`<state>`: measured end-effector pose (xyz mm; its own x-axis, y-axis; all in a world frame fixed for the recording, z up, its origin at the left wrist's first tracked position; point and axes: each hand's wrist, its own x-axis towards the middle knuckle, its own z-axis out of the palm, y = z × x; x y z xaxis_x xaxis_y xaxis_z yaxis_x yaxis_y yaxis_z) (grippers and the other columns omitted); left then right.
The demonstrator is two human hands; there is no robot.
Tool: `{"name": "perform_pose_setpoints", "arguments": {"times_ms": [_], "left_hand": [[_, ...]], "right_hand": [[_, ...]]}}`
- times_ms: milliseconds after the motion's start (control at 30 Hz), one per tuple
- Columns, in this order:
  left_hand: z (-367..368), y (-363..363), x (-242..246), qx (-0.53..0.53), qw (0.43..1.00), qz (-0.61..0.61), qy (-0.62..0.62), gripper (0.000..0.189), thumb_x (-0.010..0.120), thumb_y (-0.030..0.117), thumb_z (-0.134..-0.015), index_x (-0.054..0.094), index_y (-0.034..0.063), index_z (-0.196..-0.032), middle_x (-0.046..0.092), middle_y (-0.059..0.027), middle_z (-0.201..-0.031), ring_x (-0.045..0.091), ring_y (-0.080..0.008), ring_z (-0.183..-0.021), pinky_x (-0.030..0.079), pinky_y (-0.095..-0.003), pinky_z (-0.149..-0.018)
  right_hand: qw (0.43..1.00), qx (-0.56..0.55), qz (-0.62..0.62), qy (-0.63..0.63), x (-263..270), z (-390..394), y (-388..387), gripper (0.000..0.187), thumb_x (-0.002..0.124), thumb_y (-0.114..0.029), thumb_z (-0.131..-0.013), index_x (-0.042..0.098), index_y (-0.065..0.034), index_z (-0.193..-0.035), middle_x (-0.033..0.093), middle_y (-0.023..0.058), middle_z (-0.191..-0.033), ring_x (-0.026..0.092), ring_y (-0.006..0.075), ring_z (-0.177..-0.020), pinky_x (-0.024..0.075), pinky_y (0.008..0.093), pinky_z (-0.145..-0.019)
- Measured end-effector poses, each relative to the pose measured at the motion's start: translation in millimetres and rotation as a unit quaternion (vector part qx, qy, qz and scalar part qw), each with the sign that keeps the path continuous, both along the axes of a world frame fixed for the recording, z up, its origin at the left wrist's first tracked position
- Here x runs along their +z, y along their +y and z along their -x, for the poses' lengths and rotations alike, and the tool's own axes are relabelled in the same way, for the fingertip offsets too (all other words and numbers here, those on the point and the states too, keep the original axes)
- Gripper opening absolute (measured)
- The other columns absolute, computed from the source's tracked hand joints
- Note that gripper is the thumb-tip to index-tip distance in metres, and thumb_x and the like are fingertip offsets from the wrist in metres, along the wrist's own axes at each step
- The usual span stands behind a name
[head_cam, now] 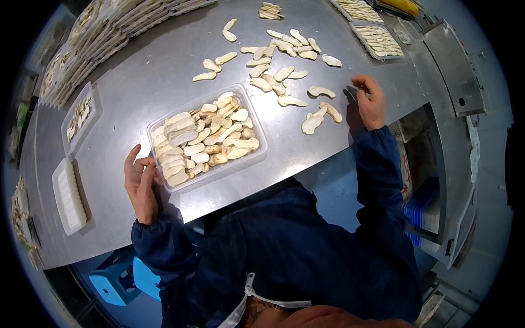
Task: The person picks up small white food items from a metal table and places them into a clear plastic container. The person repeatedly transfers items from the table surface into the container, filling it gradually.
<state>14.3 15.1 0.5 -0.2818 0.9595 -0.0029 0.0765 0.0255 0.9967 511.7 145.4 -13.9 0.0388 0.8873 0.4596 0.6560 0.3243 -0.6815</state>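
Observation:
A clear plastic tray (256,152) in front of me holds mushroom slices (211,139). Along its left side the slices overlap in rows; elsewhere they lie loose. My left hand (141,184) is at the tray's left edge, fingers apart, some fingertips hidden by the rim; whether they touch it I cannot tell. To the right, my right hand (371,102) hovers at the table, fingers loosely curled, with nothing visible in it. Nearest to it are a curved mushroom slice (321,92) and a small cluster of slices (313,123). More loose slices (283,74) are scattered beyond the tray.
Stacked filled trays (102,45) rise at the back left. A partly filled tray (98,106) and a white ribbed tray (67,197) stand on the left. Filled trays (377,41) sit at the back right near a metal box (453,69). A neat slice pile (270,11) lies at the far side.

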Motion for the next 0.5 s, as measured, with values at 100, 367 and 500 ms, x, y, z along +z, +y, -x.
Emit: {"name": "perform_pose_setpoints", "arguments": {"times_ms": [100,367,500], "left_hand": [[-1.7,-0.5,2.6,0.01,1.0,0.007,-0.01,0.051,0.057,0.009,-0.096,0.038,-0.0042,-0.142,0.061,-0.0032,-0.091,0.051,-0.0059,-0.065,0.04,-0.0175,-0.061],[1.4,1.4,-0.7,0.003,1.0,0.005,-0.003,0.05,0.056,0.009,-0.096,0.04,-0.0023,-0.142,0.061,-0.0028,-0.089,0.05,-0.0054,-0.065,0.041,-0.0174,-0.062],[1.5,-1.1,-2.1,0.007,1.0,0.009,0.003,0.047,0.054,0.006,-0.097,0.041,0.0001,-0.142,0.06,-0.0029,-0.091,0.05,-0.0052,-0.067,0.041,-0.0175,-0.06]], "right_hand": [[0.996,0.005,0.002,-0.09,12.0,2.5,-16.3,0.022,0.055,-0.002,-0.082,0.065,-0.0005,-0.101,0.063,0.0134,-0.092,0.063,0.0255,-0.077,0.0498,0.0324,-0.071],[0.974,0.048,0.036,-0.219,13.6,42.1,-5.5,0.016,0.067,-0.011,-0.08,0.06,-0.0026,-0.092,0.057,0.0136,-0.091,0.059,0.0321,-0.086,0.0488,0.0401,-0.074],[0.97,0.04,0.046,-0.235,10.8,40.3,1.5,0.016,0.066,-0.01,-0.079,0.058,-0.0017,-0.09,0.057,0.0146,-0.089,0.059,0.0334,-0.082,0.0479,0.0408,-0.071]]}}
